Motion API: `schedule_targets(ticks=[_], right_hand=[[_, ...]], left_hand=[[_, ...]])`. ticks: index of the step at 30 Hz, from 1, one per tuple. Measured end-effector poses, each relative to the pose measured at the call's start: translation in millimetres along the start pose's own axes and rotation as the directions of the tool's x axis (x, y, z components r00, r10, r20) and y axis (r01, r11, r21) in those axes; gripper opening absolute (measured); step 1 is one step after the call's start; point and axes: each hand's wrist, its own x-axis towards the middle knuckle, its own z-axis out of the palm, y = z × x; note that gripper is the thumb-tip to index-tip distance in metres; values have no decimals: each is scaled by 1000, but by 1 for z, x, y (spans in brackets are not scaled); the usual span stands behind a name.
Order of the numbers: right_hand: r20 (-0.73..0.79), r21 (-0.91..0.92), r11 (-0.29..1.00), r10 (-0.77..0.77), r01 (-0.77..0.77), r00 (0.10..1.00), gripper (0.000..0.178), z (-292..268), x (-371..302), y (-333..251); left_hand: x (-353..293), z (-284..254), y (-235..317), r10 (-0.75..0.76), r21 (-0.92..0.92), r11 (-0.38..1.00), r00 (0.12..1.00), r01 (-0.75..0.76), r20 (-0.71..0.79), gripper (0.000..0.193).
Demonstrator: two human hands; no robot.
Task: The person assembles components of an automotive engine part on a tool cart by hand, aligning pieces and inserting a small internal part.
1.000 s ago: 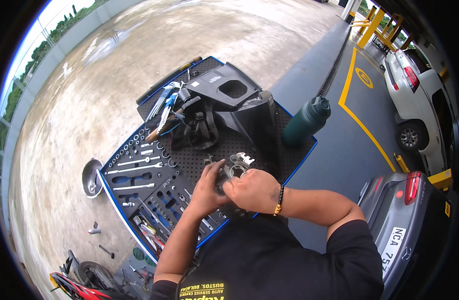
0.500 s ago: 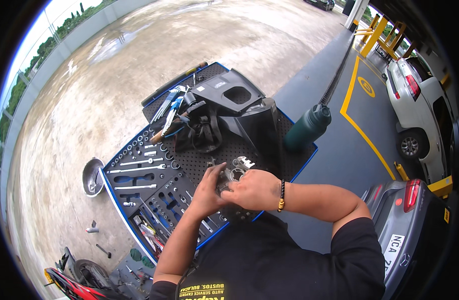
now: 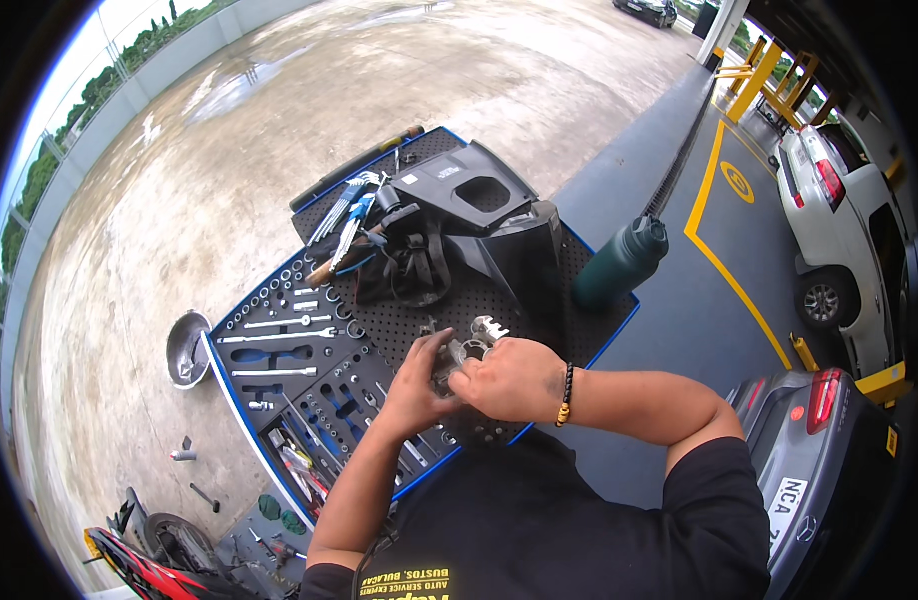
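Over the near part of the tool cart [image 3: 367, 325], both hands are closed around a grey metal part with a round opening [image 3: 472, 351]. My left hand [image 3: 416, 386] grips its left side, fingers curled round it. From the right, my right hand [image 3: 516, 380] closes on the same part, with the knuckles up; its fingertips are mostly hidden. A bright, notched metal piece [image 3: 491, 327] shows just beyond the right hand. I cannot tell whether it is joined to the part.
Spanners and sockets lie in a foam tray [image 3: 289, 345] at left. Farther back are hex keys [image 3: 341, 215], a black pouch [image 3: 414, 265] and black plastic covers [image 3: 464, 185]. A green bottle [image 3: 622, 262] stands at the right edge. A metal bowl [image 3: 188, 350] sits left of the cart.
The view has shifted slightly. Both hands keep their hold on the metal part, with barely any movement.
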Motion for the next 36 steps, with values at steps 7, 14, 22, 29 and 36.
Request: schedule_targets(ticks=[7, 14, 22, 29, 36], right_hand=[[-8, -62, 993, -96, 96, 995, 9, 7, 4, -1], [14, -77, 996, -35, 36, 999, 10, 5, 7, -6], [134, 2, 993, -114, 114, 984, 13, -10, 12, -8], [292, -101, 982, -124, 160, 948, 15, -14, 30, -20], [345, -181, 918, -276, 353, 897, 15, -11, 43, -40]], left_hand=[[-1, -1, -2, 17, 24, 1000, 1000, -16, -5, 92], [0, 3, 1, -10, -32, 999, 1000, 10, -1, 92], [-4, 1, -4, 20, 0, 1000, 1000, -20, -17, 91], [-28, 0, -5, -85, -96, 993, 991, 75, -107, 87], [-51, 26, -9, -169, -148, 980, 943, 131, -285, 83]])
